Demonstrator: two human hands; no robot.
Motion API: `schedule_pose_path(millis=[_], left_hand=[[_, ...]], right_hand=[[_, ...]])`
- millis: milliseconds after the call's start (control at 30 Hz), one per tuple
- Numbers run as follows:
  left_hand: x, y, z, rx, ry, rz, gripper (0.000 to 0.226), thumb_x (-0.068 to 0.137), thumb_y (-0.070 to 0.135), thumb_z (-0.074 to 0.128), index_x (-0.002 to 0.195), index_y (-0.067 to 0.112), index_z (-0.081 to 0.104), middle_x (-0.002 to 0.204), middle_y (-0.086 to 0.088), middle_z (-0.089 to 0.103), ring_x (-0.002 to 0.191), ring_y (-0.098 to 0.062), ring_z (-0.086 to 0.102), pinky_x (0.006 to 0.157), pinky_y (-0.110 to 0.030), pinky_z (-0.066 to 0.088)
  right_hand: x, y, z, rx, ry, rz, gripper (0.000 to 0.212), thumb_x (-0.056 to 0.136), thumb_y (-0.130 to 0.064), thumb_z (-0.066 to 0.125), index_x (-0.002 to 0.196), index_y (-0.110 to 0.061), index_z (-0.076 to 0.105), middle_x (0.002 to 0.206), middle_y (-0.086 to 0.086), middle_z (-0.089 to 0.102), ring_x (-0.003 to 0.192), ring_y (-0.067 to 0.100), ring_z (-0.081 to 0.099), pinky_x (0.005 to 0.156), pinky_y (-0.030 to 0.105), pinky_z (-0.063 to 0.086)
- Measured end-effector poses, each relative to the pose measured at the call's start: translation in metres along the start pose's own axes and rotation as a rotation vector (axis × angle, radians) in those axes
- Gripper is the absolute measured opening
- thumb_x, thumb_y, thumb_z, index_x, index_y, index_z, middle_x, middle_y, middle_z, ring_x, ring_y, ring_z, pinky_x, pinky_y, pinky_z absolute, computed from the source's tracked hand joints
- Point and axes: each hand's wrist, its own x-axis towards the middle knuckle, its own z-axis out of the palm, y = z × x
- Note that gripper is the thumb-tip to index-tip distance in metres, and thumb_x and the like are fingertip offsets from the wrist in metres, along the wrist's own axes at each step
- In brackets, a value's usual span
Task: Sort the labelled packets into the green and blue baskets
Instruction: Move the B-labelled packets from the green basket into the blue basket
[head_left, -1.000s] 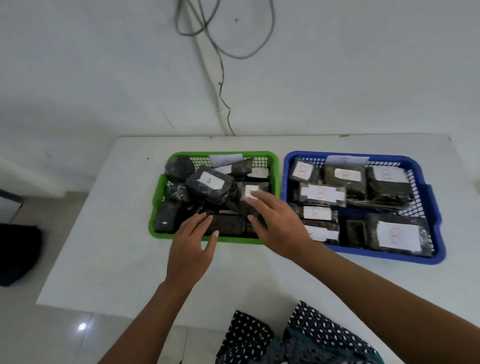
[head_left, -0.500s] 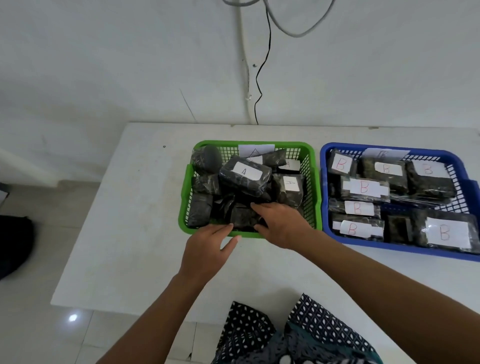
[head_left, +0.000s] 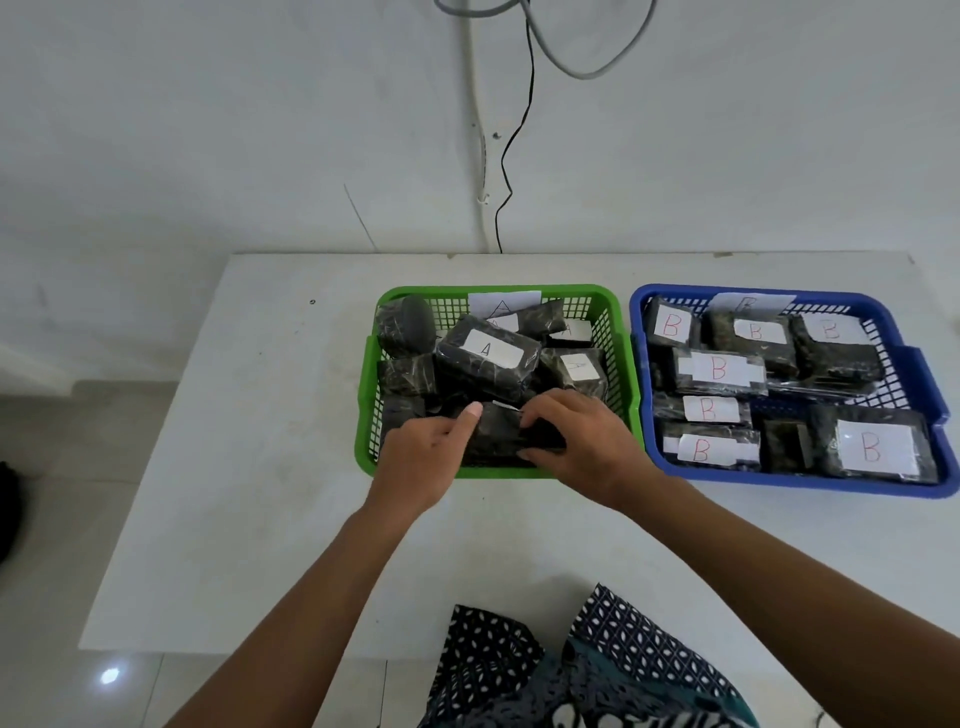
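1. Since a second ago, both hands have gone from hovering at the near rim of the green basket (head_left: 621, 332) to closing on a dark packet (head_left: 501, 434) at its front edge; the view has also swung, bringing both baskets closer to centre.
2. The left hand (head_left: 421, 457) grips the packet's left end, thumb up and fingers curled against the wrap; the right hand (head_left: 582, 441) clamps the right end, fingers (head_left: 540, 413) hooked over the top.
3. That packet lies inside the green basket, against the near wall, its label mostly hidden; only a white sliver shows.
4. The green basket holds a heap of packets marked A; the blue basket (head_left: 914, 364) holds packets marked B, laid flatter.
5. No packet lies loose on the table (head_left: 270, 467), so the sorting looks nearly or wholly done; what remains seems to be settling or checking this last packet.
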Motion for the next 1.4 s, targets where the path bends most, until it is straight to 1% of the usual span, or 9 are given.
schedule_pose_path(millis=[233, 433, 600, 700, 800, 967, 1067, 1233, 1400], left_hand=[[0.014, 0.01, -0.008, -0.768, -0.3, -0.249, 0.022, 0.084, 0.036, 0.078, 0.097, 0.019, 0.079, 0.103, -0.005, 0.077, 0.096, -0.017, 0.074, 0.077, -0.026, 0.06], [0.001, -0.003, -0.006, -0.802, -0.271, -0.132, 0.048, 0.079, 0.008, 0.081, 0.122, 0.025, 0.069, 0.116, 0.003, 0.074, 0.11, -0.015, 0.069, 0.09, -0.03, 0.054], [0.0, 0.007, -0.005, -0.925, -0.249, -0.118, 0.049, 0.079, -0.006, 0.075, 0.119, 0.021, 0.068, 0.115, -0.001, 0.075, 0.112, -0.021, 0.068, 0.087, -0.027, 0.055], [0.003, 0.008, -0.012, -0.948, -0.227, -0.095, 0.049, 0.082, -0.009, 0.07, 0.121, 0.02, 0.066, 0.116, -0.003, 0.074, 0.112, -0.021, 0.068, 0.088, -0.026, 0.057], [0.01, 0.012, -0.023, -0.924, -0.225, -0.052, 0.051, 0.084, -0.006, 0.07, 0.127, 0.019, 0.063, 0.121, -0.004, 0.072, 0.112, -0.018, 0.068, 0.092, -0.028, 0.056], [0.019, 0.02, -0.023, -1.072, -0.133, -0.116, 0.052, 0.079, -0.001, 0.074, 0.127, 0.013, 0.062, 0.12, -0.005, 0.073, 0.114, -0.018, 0.068, 0.096, -0.033, 0.053], [0.014, 0.021, -0.017, -1.03, -0.094, -0.137, 0.048, 0.076, 0.0, 0.079, 0.119, 0.014, 0.063, 0.114, -0.001, 0.075, 0.109, -0.017, 0.07, 0.087, -0.031, 0.056], [0.007, 0.016, -0.015, -0.77, -0.113, -0.032, 0.042, 0.072, 0.011, 0.087, 0.108, 0.017, 0.068, 0.104, 0.002, 0.077, 0.097, -0.014, 0.073, 0.082, -0.028, 0.059], [0.014, -0.002, -0.043, -0.7, 0.226, 0.062, 0.01, 0.089, 0.024, 0.075, 0.098, 0.024, 0.076, 0.094, 0.001, 0.078, 0.093, -0.017, 0.074, 0.085, -0.035, 0.061]], right_hand=[[-0.016, -0.001, 0.0, 0.096, 0.165, -0.051, 0.054, 0.08, -0.04, 0.078, 0.125, -0.017, 0.058, 0.132, -0.003, 0.059, 0.123, 0.013, 0.053, 0.099, 0.036, 0.048], [-0.018, -0.007, -0.007, 0.502, 0.228, 0.463, 0.045, 0.092, -0.048, 0.063, 0.13, -0.023, 0.061, 0.122, -0.008, 0.065, 0.111, 0.006, 0.062, 0.093, 0.036, 0.057], [-0.002, -0.014, -0.006, 0.433, 0.175, 0.668, 0.041, 0.087, -0.046, 0.073, 0.121, -0.024, 0.065, 0.11, -0.005, 0.066, 0.1, 0.014, 0.063, 0.085, 0.032, 0.057], [0.009, -0.012, -0.016, 0.884, 0.12, 0.865, 0.034, 0.086, -0.03, 0.078, 0.116, -0.023, 0.064, 0.109, 0.001, 0.07, 0.098, 0.02, 0.07, 0.083, 0.04, 0.061], [0.025, -0.003, -0.033, 0.995, 0.194, 0.866, 0.027, 0.088, -0.024, 0.076, 0.113, -0.023, 0.066, 0.108, 0.001, 0.072, 0.099, 0.019, 0.071, 0.089, 0.042, 0.06], [0.034, -0.016, -0.026, 0.964, 0.267, 0.971, 0.037, 0.08, -0.05, 0.078, 0.105, -0.025, 0.066, 0.099, -0.001, 0.073, 0.092, 0.015, 0.072, 0.081, 0.039, 0.062], [0.035, -0.026, -0.012, 1.244, 0.271, 1.07, 0.043, 0.081, -0.049, 0.079, 0.11, -0.022, 0.062, 0.1, 0.003, 0.075, 0.088, 0.016, 0.075, 0.074, 0.036, 0.063], [0.045, -0.031, -0.003, 1.299, 0.359, 0.928, 0.05, 0.082, -0.028, 0.082, 0.124, -0.024, 0.056, 0.108, 0.006, 0.075, 0.099, 0.022, 0.073, 0.087, 0.044, 0.06], [0.056, -0.02, -0.021, 0.867, 0.232, 0.584, 0.056, 0.077, -0.034, 0.086, 0.124, -0.024, 0.057, 0.113, -0.007, 0.07, 0.096, 0.004, 0.068, 0.078, 0.019, 0.058]])
